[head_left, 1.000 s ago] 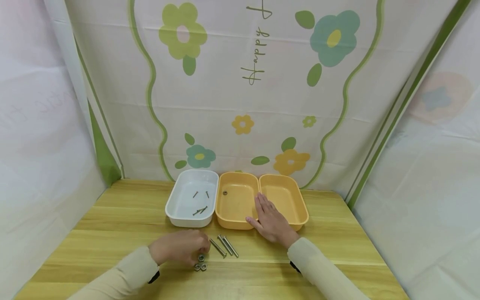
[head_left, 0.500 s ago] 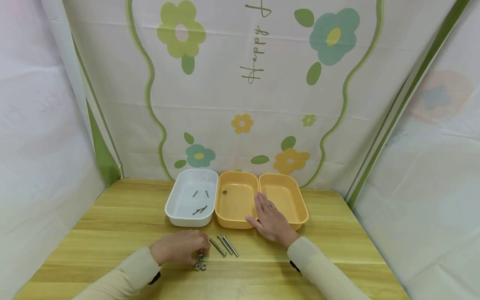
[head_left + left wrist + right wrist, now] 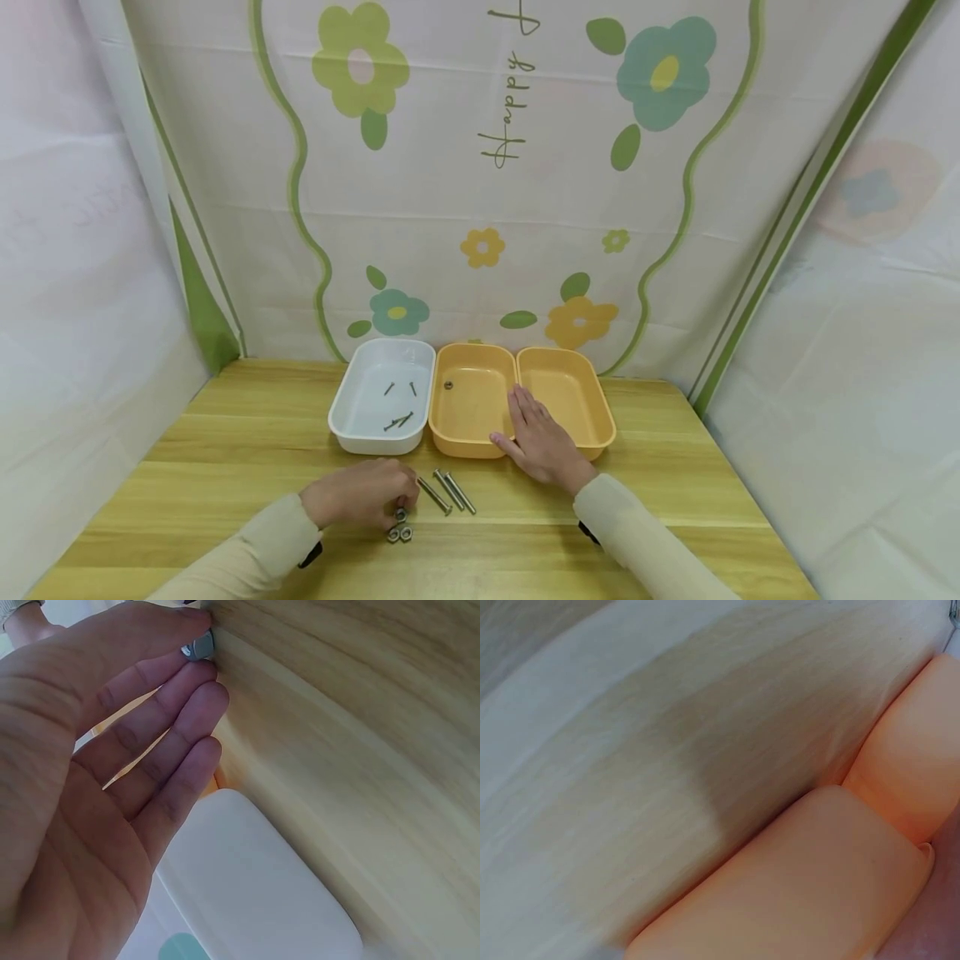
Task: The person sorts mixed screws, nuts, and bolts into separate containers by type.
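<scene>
My left hand [image 3: 363, 493] is low over the table, thumb and fingertips around a steel hex nut [image 3: 199, 646]. In the head view this nut sits at the top of a small cluster, and two more nuts [image 3: 406, 534] lie just below it. To the right of the left hand, several long steel bolts [image 3: 454, 492] lie side by side on the wood. My right hand [image 3: 543, 442] rests with straight fingers on the adjoining rims of the middle yellow tray [image 3: 468, 446] and the right yellow tray [image 3: 606, 408]. Its fingers do not show clearly in the right wrist view.
A white tray [image 3: 345, 408] holding several small screws [image 3: 397, 421] stands left of the yellow ones. One small nut [image 3: 448, 385] lies in the middle tray. Behind the row hangs a flowered cloth [image 3: 420, 192], and cloth walls flank the wooden table [image 3: 187, 467].
</scene>
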`<state>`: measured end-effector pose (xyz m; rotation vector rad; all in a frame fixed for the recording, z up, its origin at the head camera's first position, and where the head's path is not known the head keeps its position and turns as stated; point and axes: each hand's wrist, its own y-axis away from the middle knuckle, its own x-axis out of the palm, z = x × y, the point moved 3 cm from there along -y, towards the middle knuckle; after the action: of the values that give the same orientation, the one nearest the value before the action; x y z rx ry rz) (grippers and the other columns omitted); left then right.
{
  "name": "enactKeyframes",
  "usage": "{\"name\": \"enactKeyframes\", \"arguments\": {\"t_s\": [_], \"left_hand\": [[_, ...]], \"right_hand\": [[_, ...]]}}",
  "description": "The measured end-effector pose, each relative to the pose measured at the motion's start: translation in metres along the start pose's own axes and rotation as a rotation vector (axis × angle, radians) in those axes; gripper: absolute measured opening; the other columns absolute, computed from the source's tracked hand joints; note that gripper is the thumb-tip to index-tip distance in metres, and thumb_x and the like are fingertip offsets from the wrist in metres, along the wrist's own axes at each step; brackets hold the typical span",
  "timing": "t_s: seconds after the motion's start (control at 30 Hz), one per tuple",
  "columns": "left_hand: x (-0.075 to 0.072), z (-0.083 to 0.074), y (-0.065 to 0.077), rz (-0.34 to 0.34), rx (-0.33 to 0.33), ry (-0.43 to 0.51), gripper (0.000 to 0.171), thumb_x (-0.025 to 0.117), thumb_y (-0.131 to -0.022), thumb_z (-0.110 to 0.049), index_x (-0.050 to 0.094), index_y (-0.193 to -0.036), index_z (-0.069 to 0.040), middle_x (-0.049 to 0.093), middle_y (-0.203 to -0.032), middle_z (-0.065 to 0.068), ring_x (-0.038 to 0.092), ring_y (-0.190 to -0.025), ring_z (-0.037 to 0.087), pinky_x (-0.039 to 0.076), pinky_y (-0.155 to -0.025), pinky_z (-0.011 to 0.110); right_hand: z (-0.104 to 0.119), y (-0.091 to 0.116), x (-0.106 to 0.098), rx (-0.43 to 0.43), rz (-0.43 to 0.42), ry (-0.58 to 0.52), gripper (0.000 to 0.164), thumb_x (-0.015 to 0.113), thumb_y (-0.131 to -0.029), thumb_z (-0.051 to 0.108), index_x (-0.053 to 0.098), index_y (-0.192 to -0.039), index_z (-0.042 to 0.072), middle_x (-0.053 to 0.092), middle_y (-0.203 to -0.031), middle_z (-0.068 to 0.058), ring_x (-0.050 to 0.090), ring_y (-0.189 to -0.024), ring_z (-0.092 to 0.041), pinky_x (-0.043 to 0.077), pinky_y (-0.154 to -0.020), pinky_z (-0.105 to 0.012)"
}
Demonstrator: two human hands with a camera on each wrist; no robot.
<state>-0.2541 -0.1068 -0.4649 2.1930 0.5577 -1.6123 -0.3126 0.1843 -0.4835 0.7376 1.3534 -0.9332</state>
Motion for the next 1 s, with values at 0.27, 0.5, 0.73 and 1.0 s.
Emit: {"name": "enactKeyframes", "arguments": {"t_s": [0.27,0.5,0.73,1.0], "left_hand": [[-0.005,0.002,-0.002,0.011,-0.033,0.006,0.018,0.086,-0.078,-0.007,0.079,-0.089,-0.02,0.071,-0.087,-0.015,0.056,-0.077,-0.006,0.052,-0.073,0.014],[-0.015,0.0,-0.007,-0.008,-0.004,-0.004,0.014,0.085,-0.078,-0.007,0.077,-0.085,-0.018,0.071,-0.082,-0.013,0.06,-0.075,-0.002,0.051,-0.07,0.013],[-0.029,-0.002,-0.014,-0.003,0.003,-0.025,0.015,0.085,-0.078,-0.007,0.077,-0.087,-0.017,0.07,-0.082,-0.012,0.058,-0.075,-0.002,0.052,-0.071,0.014],[-0.047,-0.006,-0.024,-0.036,0.008,-0.066,0.016,0.087,-0.079,-0.008,0.076,-0.087,-0.017,0.07,-0.084,-0.011,0.063,-0.078,0.003,0.052,-0.071,0.015]], "right_hand": [[0.0,0.0,0.0,0.0,-0.001,-0.006,0.09,0.024,-0.11,0.064,0.009,-0.167,-0.004,0.01,-0.177,-0.024,0.012,-0.166,-0.035,0.023,-0.133,-0.052],[0.0,0.0,0.0,0.001,-0.004,0.002,0.09,0.024,-0.111,0.064,0.009,-0.167,-0.004,0.011,-0.176,-0.024,0.013,-0.166,-0.035,0.024,-0.133,-0.052],[0.001,0.0,0.0,0.003,0.002,-0.006,0.09,0.024,-0.111,0.064,0.008,-0.167,-0.004,0.01,-0.177,-0.023,0.012,-0.166,-0.034,0.023,-0.134,-0.051],[0.001,0.001,-0.001,0.006,-0.002,-0.005,0.09,0.025,-0.111,0.064,0.009,-0.167,-0.004,0.009,-0.177,-0.022,0.011,-0.166,-0.034,0.023,-0.134,-0.051]]}}
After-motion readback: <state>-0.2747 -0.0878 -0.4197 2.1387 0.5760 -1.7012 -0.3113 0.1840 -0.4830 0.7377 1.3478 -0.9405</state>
